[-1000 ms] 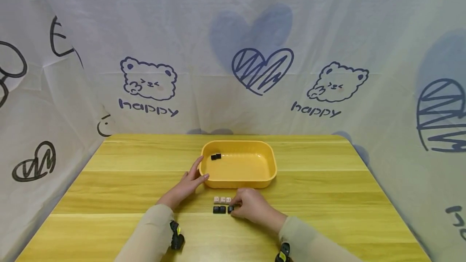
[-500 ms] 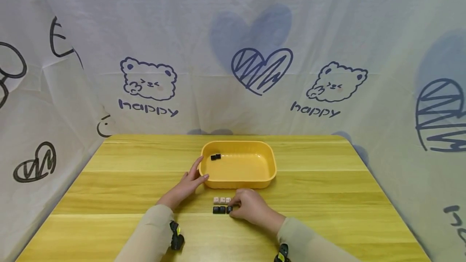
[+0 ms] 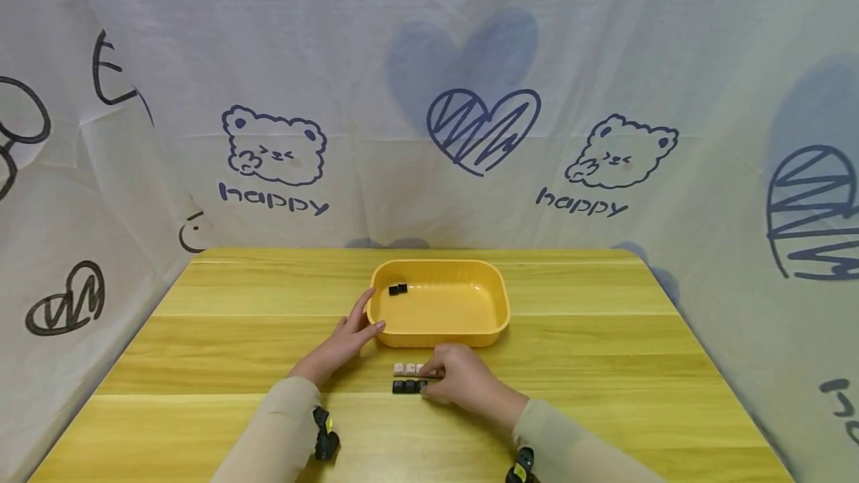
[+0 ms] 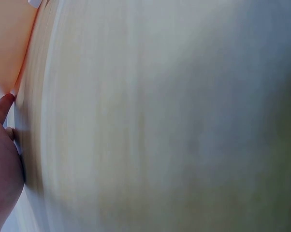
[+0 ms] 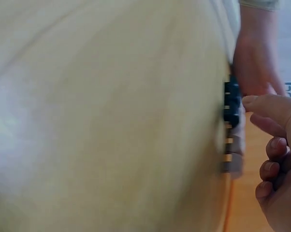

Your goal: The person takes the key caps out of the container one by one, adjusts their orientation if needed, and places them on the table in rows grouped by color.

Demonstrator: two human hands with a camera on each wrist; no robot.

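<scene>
My left hand point(image 3: 344, 340) rests on the left end of a yellow tray point(image 3: 439, 340), fingers spread along its wall. In the left wrist view, part of that hand point(image 4: 4, 159) touches the tray's side. In front of the tray lie a row of white keycaps point(image 3: 405, 369) and a row of black keycaps point(image 3: 404, 387). My right hand point(image 3: 463, 379) pinches the rightmost black keycap point(image 3: 421, 387) between thumb and index finger. The hand partly hides the right end of both rows. In the right wrist view, its other fingers point(image 5: 269, 169) are curled.
Two small black pieces point(image 3: 398, 289) lie inside the tray near its left back corner. The wood-grain table point(image 3: 604, 364) extends to both sides. A printed cloth point(image 3: 376, 192) hangs behind the table and along its sides.
My right hand has slid the rightmost black keycap left, against the other two black ones. Its index finger now reaches farther over the white row. The left hand has stayed on the tray.
</scene>
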